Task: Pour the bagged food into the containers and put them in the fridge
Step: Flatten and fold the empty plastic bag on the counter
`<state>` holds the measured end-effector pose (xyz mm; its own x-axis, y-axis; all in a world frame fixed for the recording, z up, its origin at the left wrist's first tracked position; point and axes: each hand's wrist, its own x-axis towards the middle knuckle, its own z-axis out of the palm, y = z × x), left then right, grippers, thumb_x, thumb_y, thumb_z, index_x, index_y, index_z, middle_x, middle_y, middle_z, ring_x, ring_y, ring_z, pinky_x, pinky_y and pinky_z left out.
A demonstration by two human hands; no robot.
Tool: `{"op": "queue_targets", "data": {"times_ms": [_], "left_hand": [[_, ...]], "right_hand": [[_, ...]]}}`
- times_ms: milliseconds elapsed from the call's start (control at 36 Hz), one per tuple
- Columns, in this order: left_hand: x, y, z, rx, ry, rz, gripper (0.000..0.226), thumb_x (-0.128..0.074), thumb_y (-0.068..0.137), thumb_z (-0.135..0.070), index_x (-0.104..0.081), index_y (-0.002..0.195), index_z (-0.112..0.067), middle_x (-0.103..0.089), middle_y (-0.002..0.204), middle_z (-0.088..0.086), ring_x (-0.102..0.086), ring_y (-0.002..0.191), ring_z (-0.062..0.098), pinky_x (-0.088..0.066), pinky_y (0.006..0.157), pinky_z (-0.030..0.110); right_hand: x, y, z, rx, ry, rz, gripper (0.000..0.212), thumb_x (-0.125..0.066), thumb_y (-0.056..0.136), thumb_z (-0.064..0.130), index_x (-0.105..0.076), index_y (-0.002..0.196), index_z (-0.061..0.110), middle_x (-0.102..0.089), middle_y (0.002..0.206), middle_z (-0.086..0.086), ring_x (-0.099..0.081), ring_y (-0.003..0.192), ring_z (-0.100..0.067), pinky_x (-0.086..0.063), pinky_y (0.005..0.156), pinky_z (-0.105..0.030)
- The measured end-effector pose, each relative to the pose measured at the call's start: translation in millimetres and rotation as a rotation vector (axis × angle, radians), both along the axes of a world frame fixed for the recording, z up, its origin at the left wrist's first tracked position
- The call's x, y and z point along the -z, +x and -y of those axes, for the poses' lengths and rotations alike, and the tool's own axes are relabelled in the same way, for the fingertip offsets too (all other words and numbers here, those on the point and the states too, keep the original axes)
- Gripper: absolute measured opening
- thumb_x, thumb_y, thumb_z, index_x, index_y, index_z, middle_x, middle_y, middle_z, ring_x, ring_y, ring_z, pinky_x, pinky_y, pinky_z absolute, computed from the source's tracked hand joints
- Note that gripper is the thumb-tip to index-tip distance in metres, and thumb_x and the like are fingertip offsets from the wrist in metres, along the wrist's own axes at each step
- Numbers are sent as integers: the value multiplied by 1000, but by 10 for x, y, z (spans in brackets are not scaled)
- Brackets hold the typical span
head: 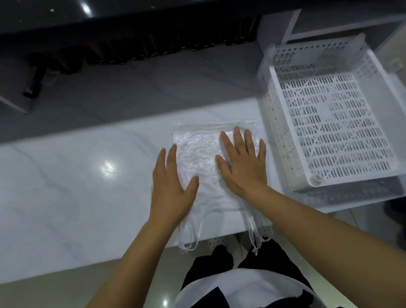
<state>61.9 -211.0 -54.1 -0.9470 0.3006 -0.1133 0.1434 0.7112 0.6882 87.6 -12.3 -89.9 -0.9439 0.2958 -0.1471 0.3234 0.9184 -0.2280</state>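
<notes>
An empty clear plastic bag [198, 151] lies flat on the white marble counter [70, 183], its handles hanging over the near edge. My left hand [169, 178] rests flat on the bag's left side, fingers spread. My right hand [242, 161] presses flat on the bag's right part, fingers apart. Neither hand grips anything. No food and no containers are in view.
A white perforated plastic basket [330, 115] stands empty at the right end of the counter, close to my right hand. Behind the counter a lower grey shelf [125, 92] holds a row of dark bottles [169, 48] and a dark cylinder [32, 82].
</notes>
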Motion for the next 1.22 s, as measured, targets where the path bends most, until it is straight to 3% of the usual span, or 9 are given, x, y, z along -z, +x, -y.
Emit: {"op": "queue_targets", "data": {"times_ms": [139, 417, 528, 639, 833, 944, 1056, 1139, 1222], "left_hand": [[-104, 295, 143, -272, 178, 289, 88, -74, 83, -38, -18, 152, -41, -33, 153, -2, -53, 119, 16, -51, 92, 35], [-267, 25, 415, -552, 409, 595, 82, -82, 76, -7, -40, 143, -30, -69, 110, 0, -71, 88, 21, -57, 53, 25], [-338, 59, 482, -566, 423, 555, 53, -69, 78, 1, -62, 124, -23, -75, 102, 5, -74, 86, 24, -62, 76, 42], [-437, 149, 408, -552, 404, 394, 51, -62, 80, -1, -63, 117, -37, -70, 95, -4, -68, 75, 8, -50, 52, 12], [-477, 367, -41, -330, 62, 141, 66, -62, 83, -8, -46, 141, -35, -55, 107, -9, -59, 77, 5, -44, 55, 11], [-429, 452, -307, -222, -173, 125, 83, -58, 87, -5, -21, 153, -39, -33, 132, -6, -54, 63, 9, -39, 48, 18], [-365, 475, -514, -156, -307, 121, 96, -59, 83, 0, -10, 152, -46, -21, 143, -1, -50, 57, 12, -32, 43, 21], [-307, 469, -663, -134, -368, 155, 95, -60, 84, -6, -9, 153, -45, -15, 153, 3, -60, 79, 22, -41, 55, 27], [-210, 486, -752, -119, -390, 237, 90, -65, 84, -31, -9, 153, -45, -3, 160, 4, -58, 112, 29, -46, 75, 35]], "right_hand": [[2, 21, 127, -67, 3, 25, 61, -9, 100, 57, 5, 157, 38, 17, 166, 2, 22, 151, -24, 11, 117, -61], [-74, -185, 603, -195, -103, 71, 60, -14, 100, 54, -2, 157, 40, 11, 167, 2, 20, 151, -22, 17, 114, -62], [-166, -206, 559, -228, -184, 52, 61, -21, 99, 55, 1, 156, 43, 17, 166, 5, 24, 150, -20, 13, 117, -60], [-128, -79, 364, -372, 6, 65, 67, -11, 91, 67, 5, 153, 47, 20, 165, 6, 27, 149, -23, 16, 113, -62], [-5, 30, 325, -405, 4, 91, 67, -6, 92, 71, 12, 153, 48, 20, 165, 6, 25, 150, -24, 22, 110, -63], [-121, -27, 191, -365, -316, 51, 55, -23, 104, 52, -4, 155, 45, 3, 167, 8, 8, 153, -16, 23, 113, -52], [-375, 71, -76, -140, -989, -77, 51, -34, 107, 37, -11, 151, 52, -12, 159, 27, -17, 145, 5, -8, 119, -29], [-551, 193, -173, -9, -1181, -99, 52, -37, 105, 44, -11, 147, 61, -13, 152, 38, -21, 126, 30, -18, 113, -24], [-693, 307, -190, 12, -1104, -202, 54, -38, 104, 47, -14, 152, 53, -17, 154, 35, -21, 140, 14, -20, 118, -30]]}}
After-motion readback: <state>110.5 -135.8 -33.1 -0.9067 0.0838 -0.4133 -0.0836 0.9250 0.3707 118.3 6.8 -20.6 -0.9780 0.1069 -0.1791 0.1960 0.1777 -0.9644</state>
